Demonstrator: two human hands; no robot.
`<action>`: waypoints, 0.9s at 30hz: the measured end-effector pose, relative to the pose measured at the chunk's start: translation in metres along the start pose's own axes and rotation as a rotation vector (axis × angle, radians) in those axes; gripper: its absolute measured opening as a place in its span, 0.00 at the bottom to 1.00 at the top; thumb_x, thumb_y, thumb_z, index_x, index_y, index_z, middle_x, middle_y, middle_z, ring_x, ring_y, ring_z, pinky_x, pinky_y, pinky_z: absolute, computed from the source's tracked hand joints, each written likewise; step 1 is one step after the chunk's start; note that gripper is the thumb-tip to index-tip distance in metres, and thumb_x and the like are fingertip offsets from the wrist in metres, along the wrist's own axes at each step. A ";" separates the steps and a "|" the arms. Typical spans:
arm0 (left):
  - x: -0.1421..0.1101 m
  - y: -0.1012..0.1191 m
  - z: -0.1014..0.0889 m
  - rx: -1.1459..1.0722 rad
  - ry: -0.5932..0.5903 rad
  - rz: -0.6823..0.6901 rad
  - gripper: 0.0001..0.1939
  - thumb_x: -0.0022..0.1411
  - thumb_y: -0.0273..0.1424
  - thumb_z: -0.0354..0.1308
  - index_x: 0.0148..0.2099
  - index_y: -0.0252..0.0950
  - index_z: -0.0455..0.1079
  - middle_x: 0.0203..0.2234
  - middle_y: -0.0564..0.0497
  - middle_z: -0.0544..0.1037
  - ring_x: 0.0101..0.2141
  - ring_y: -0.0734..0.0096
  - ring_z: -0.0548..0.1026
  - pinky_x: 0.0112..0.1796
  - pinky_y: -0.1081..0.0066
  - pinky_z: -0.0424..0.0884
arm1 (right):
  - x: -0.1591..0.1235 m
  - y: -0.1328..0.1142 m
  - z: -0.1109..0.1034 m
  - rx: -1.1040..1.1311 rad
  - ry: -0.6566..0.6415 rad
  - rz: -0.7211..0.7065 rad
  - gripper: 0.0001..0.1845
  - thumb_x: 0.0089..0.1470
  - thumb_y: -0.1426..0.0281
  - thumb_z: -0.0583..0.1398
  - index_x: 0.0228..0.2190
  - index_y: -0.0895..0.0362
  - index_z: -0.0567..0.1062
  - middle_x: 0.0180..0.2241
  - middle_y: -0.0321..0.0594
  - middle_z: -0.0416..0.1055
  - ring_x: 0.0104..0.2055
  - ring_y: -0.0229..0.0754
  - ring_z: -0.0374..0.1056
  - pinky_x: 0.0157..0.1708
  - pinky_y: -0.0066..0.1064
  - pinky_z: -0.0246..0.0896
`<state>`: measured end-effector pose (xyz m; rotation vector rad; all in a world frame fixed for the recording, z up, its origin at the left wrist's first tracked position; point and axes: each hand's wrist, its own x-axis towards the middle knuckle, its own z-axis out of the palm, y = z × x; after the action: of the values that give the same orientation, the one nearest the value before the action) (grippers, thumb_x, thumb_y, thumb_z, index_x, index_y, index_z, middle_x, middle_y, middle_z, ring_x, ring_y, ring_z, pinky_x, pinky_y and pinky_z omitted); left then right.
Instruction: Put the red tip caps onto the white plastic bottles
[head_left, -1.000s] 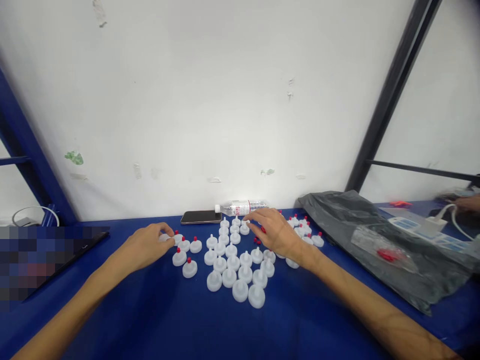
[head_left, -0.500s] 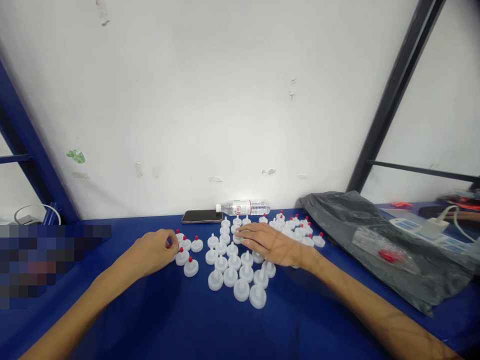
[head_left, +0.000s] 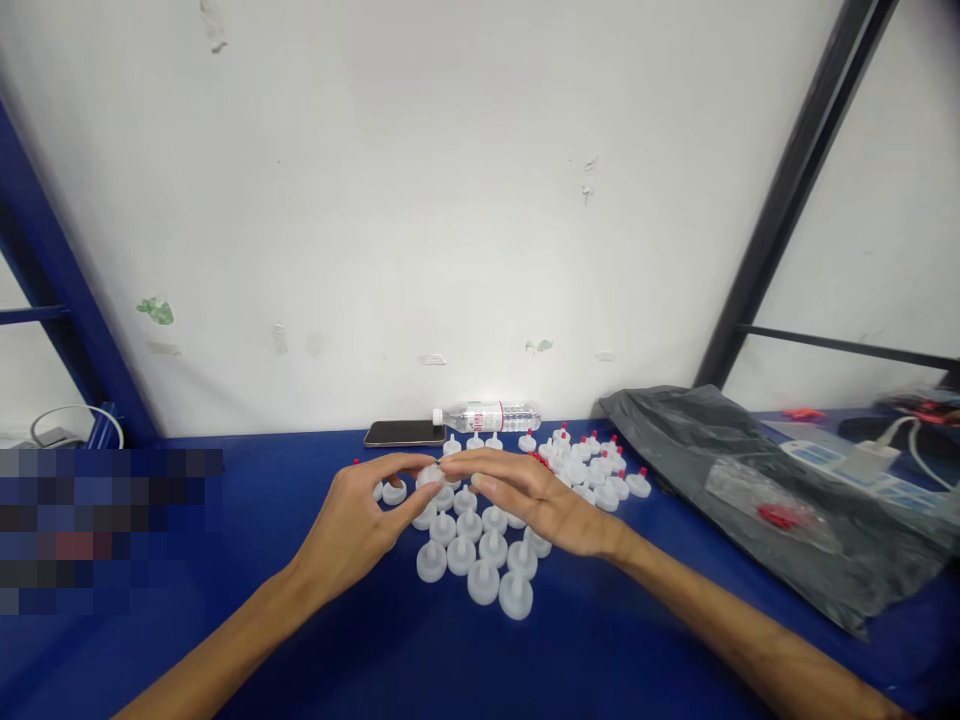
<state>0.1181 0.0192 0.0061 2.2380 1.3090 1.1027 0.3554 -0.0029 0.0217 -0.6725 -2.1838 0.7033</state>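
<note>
In my left hand (head_left: 367, 510) a white nozzle cap (head_left: 430, 477) is pinched between thumb and fingers, held above the group of caps. My right hand (head_left: 532, 490) reaches in from the other side, fingers stretched out, thumb lower and apart. Its fingertips meet the left fingertips at the top of the held cap; whether they grip anything is hidden. Below both hands, several white nozzle caps (head_left: 493, 548) without red tips stand upright on the blue table (head_left: 337, 650). Caps with red tips (head_left: 604, 465) cluster behind my right wrist; others at the left are partly covered by my left hand.
A phone (head_left: 405, 433) and a clear plastic bottle (head_left: 491, 416) lie along the wall. On the right is a dark grey plastic bag (head_left: 675, 440), with a clear bag of red pieces (head_left: 776, 515) on it. A power strip (head_left: 825, 455) sits beyond.
My left hand has moved right, from the red-tipped caps to the middle, and now holds a white cap up. My right hand has shifted slightly left, bringing the fingertips of both hands together.
</note>
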 end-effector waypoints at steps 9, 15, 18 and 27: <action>0.004 -0.008 -0.003 0.000 0.094 0.019 0.20 0.63 0.49 0.59 0.50 0.44 0.76 0.47 0.49 0.78 0.36 0.63 0.77 0.32 0.70 0.74 | -0.008 0.046 -0.062 -0.899 0.029 0.318 0.09 0.61 0.66 0.61 0.33 0.54 0.83 0.33 0.41 0.82 0.37 0.49 0.77 0.50 0.43 0.63; 0.002 -0.006 -0.002 0.024 0.062 -0.049 0.20 0.64 0.49 0.58 0.52 0.46 0.74 0.43 0.50 0.82 0.41 0.59 0.79 0.36 0.68 0.74 | -0.014 0.060 -0.065 -0.932 -0.127 0.433 0.08 0.52 0.75 0.65 0.27 0.51 0.83 0.29 0.37 0.81 0.36 0.47 0.77 0.48 0.40 0.60; 0.002 -0.005 -0.003 0.056 0.062 -0.040 0.21 0.63 0.49 0.57 0.53 0.45 0.74 0.41 0.50 0.82 0.42 0.57 0.79 0.39 0.66 0.73 | -0.013 0.065 -0.060 -0.935 -0.164 0.440 0.08 0.51 0.75 0.66 0.29 0.50 0.84 0.30 0.36 0.82 0.37 0.47 0.76 0.52 0.42 0.58; 0.002 -0.006 0.000 0.081 0.086 -0.010 0.22 0.61 0.50 0.58 0.52 0.45 0.76 0.42 0.51 0.83 0.40 0.58 0.79 0.41 0.66 0.74 | -0.013 0.074 -0.051 -0.960 -0.181 0.467 0.11 0.51 0.79 0.63 0.26 0.53 0.83 0.28 0.40 0.81 0.35 0.47 0.76 0.53 0.43 0.57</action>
<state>0.1146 0.0241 0.0031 2.2609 1.4219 1.1746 0.4198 0.0554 -0.0031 -1.6859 -2.5011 -0.1507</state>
